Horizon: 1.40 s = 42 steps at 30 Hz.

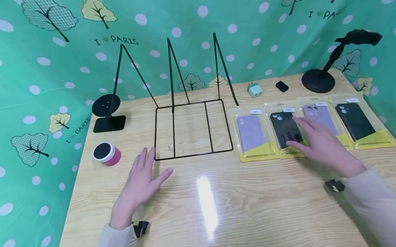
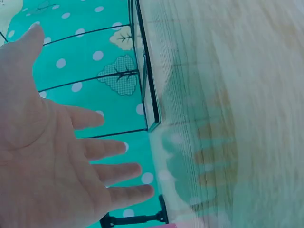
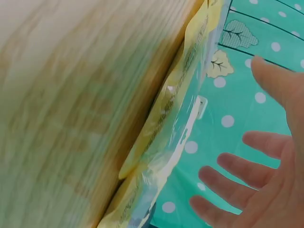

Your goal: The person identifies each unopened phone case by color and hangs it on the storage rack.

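Observation:
Fingers spread, my left hand hovers near the front left corner of a black wire rack and holds nothing. The rack has a flat grid base and several upright V-shaped wires. My right hand is held over a row of phone cases in clear and yellow packets, its fingers straight and holding nothing. From left to right lie a lilac case, a black case, another lilac case and another black case. The right hand partly covers the middle two packets.
A pink jar with a dark lid and a black stand with a round plate are at the left. Behind the packets stand a light blue charger plug, a small black object and a black stand with a round base.

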Each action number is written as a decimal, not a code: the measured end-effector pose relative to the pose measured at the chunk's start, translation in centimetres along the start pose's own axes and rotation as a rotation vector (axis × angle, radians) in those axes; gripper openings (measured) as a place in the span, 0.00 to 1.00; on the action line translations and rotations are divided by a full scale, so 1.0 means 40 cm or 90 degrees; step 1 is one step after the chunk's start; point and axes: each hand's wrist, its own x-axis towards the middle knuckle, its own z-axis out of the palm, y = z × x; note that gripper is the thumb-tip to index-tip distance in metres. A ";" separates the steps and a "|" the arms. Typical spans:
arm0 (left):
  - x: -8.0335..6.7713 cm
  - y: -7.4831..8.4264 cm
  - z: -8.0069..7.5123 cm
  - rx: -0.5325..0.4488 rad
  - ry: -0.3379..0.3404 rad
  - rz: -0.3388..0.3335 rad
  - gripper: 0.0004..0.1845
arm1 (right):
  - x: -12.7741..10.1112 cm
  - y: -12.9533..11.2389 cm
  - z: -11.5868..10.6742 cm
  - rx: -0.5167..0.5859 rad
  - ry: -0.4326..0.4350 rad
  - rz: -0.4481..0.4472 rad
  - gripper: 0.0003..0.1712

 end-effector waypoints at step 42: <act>0.123 -0.020 0.014 0.045 0.037 -0.093 0.32 | 0.121 -0.145 0.073 0.051 -0.093 0.124 0.22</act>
